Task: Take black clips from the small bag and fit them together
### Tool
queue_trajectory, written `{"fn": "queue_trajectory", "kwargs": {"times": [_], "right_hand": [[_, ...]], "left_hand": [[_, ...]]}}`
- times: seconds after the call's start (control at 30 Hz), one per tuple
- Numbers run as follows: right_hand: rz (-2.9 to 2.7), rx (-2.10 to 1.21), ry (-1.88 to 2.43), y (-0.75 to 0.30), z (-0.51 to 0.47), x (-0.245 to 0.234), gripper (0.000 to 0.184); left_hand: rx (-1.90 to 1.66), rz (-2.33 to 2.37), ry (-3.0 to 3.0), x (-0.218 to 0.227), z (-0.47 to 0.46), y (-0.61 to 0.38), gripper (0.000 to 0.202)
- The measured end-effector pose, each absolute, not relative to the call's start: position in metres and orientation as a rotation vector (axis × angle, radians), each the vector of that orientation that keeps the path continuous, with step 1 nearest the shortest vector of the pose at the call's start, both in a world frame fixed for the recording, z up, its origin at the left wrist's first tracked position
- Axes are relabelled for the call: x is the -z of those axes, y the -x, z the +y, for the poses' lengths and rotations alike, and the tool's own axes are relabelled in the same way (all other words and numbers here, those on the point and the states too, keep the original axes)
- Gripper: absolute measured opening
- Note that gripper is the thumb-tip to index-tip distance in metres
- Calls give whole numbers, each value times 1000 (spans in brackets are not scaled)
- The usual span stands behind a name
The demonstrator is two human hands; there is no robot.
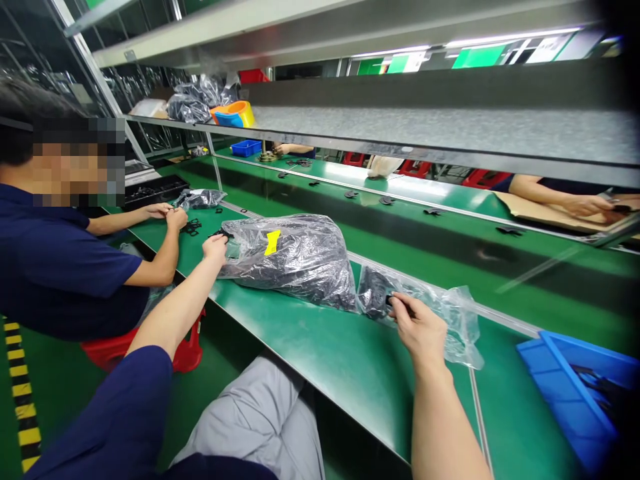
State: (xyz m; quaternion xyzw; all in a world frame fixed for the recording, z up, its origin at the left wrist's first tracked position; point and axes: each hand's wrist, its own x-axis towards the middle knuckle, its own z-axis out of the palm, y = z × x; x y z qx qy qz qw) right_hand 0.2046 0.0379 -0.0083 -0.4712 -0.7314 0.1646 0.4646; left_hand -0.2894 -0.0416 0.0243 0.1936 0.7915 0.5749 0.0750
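The large plastic bag [310, 263], marked with a yellow label [273, 243], lies along the far edge of the green table [280, 333]. The small plastic bag [373, 288], with dark contents, lies just beside its right end, also toward the far edge, its loose film spread to the right.

The left hand [215, 247] is at the left end of the large bag; its fingers appear to pinch a dark piece [221, 233]. The right hand [418, 325] is above the small bag, thumb and fingers pinching a black part [389, 300].

For sound handling, each piece should be held lightly by its edge, so that the fingers do not hide it. The film should be kept clear of the fingertips, since it could snag and drag other pieces along. Both bags are best kept back from the near edge, as slick film may slide on a smooth surface.

The blue bin [553, 390] at the table's right stands well apart from both hands. A co-worker's hand [176, 219] is at work beyond the left hand; elbow room should be kept on that side.
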Motion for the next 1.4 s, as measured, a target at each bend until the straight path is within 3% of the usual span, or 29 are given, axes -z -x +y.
{"fn": "queue_trajectory", "kwargs": {"times": [0.17, 0.27, 0.33, 0.53, 0.83, 1.0, 1.2, 1.4], "right_hand": [[-1757, -443, 1190, -203, 34, 6, 39], [-1766, -440, 1187, -201, 32, 6, 38], [-1776, -421, 1174, -200, 31, 6, 37], [-1772, -449, 1150, -200, 33, 9, 34], [-1556, -692, 1126, -196, 34, 15, 41], [-1579, -640, 1158, -196, 31, 13, 37], [-1570, -408, 1140, -194, 23, 4, 28], [-1275, -840, 1097, -190, 25, 6, 36]], "left_hand": [[-2067, 2119, -515, -51, -56, 269, 14], [-2218, 1672, -627, -62, -57, 233, 11], [-2116, 1466, -702, -67, -54, 201, 11], [-1243, 1089, -705, -69, -48, 97, 15], [-805, 811, -594, -15, -30, -15, 17], [-798, 818, -608, 8, -27, -22, 18], [-877, 819, -812, 10, -24, -6, 38], [-1145, 868, -840, 4, -19, 3, 32]]}}
